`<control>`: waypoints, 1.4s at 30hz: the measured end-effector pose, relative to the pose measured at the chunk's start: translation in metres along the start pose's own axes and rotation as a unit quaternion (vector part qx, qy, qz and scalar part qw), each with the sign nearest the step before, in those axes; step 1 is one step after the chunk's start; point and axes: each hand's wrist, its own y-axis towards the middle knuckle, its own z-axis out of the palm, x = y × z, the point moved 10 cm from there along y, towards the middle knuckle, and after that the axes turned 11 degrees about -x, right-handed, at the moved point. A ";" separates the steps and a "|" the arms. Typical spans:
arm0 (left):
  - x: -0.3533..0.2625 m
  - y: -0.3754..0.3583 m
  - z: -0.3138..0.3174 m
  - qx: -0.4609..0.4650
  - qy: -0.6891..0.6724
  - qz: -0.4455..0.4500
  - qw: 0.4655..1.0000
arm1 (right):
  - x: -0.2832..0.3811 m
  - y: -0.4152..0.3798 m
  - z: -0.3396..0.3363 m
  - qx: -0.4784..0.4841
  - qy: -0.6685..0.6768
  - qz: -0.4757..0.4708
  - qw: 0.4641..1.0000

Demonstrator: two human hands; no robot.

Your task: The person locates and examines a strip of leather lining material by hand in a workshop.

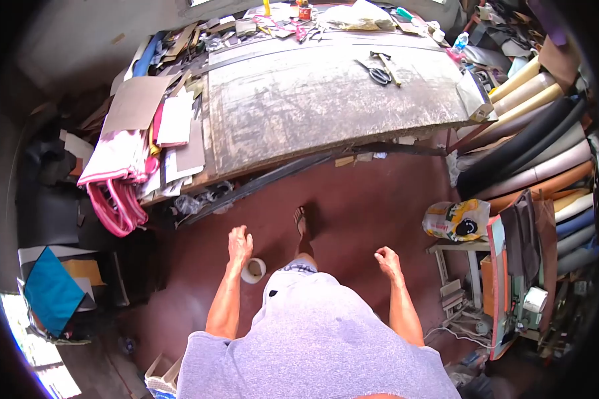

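Observation:
My left hand (240,245) hangs in the air over the red floor, its fingers loosely bent and nothing visible in them. Just beside it, lower down, is a round white container (253,270), open at the top. On the other side of my body, my right hand (388,262) is also held out above the floor, relaxed and slightly curled, with no object showing. Both hands are apart from the worktable (326,100). A pair of scissors (377,74) and a hammer (387,68) lie on its top.
Pink-and-white striped fabric (116,163) and cardboard pieces (136,103) overhang the table's left end. Rolls of material (532,156) are stacked at right, above a sewing machine (534,309) and a yellow-and-white bag (456,219). A cable (456,332) trails at lower right.

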 end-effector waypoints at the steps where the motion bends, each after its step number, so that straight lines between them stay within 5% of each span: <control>1: -0.017 0.032 0.000 -0.050 0.006 0.054 0.997 | 0.031 0.026 0.002 -0.013 -0.009 -0.046 0.999; 4: -0.076 0.147 0.005 -0.162 0.083 0.086 0.980 | 0.114 0.116 -0.002 -0.032 -0.039 -0.151 0.987; 10: -0.118 0.286 0.079 -0.071 0.134 0.081 0.985 | 0.228 0.241 -0.030 -0.075 -0.025 -0.217 0.973; 19: -0.137 0.410 0.138 0.040 0.219 -0.060 0.973 | 0.271 0.395 -0.037 -0.122 -0.089 -0.236 0.960; 26: -0.139 0.443 0.137 -0.096 0.287 -0.091 0.949 | 0.318 0.476 0.008 -0.083 -0.241 -0.341 0.905; 42: -0.148 0.447 0.136 -0.105 0.327 -0.096 0.934 | 0.334 0.520 0.008 -0.009 -0.233 -0.339 0.911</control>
